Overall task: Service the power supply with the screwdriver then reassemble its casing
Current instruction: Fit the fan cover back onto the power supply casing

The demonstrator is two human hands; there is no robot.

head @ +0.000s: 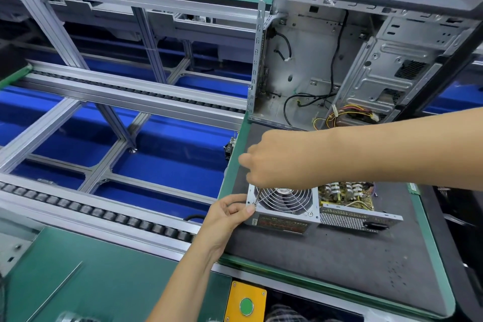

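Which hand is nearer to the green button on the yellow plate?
Left. The left hand pinches the near left corner of the power supply, above the green button. The right hand grips the screwdriver farther back, over the fan grille.

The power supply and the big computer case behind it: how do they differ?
The power supply is small and lies flat on the mat, with a fan grille on top; the case is far larger, stands upright, open-sided and mostly empty. Both are bare grey metal with loose wiring showing.

Grey power supply lies fan-up on the dark mat, circuit board exposed rightward.
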